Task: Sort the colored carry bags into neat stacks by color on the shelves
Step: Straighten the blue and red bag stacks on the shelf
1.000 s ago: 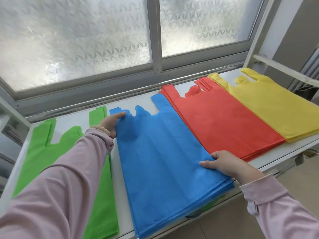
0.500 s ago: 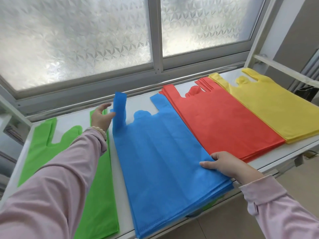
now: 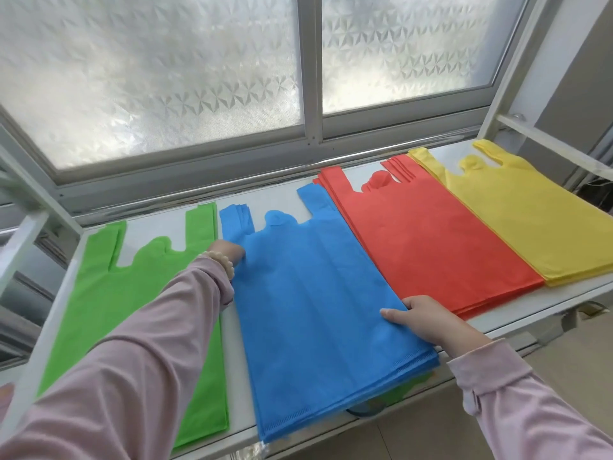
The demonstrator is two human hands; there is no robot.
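Four stacks of carry bags lie side by side on the white shelf point(image 3: 238, 343): green point(image 3: 109, 300) at the left, blue point(image 3: 318, 307) in the middle, then red point(image 3: 428, 237) and yellow point(image 3: 530, 214) at the right. My left hand point(image 3: 229, 255) presses on the blue stack's left edge just below its left handle, fingers curled against the fabric. On the stack's right edge near the front rests my right hand point(image 3: 428, 317), fingers flat on top and thumb at the side. The blue stack's handles lie flat.
A frosted sliding window point(image 3: 232, 78) runs behind the shelf. White shelf frame posts stand at the left point(image 3: 39, 207) and right point(image 3: 507, 94). Something green and blue shows under the shelf's front edge point(image 3: 381, 400). Tiled floor lies below at the right.
My left hand had lifted the blue stack's left handle upright; now the handle lies flat and the hand has slid down to the stack's left edge. The right hand stayed put.
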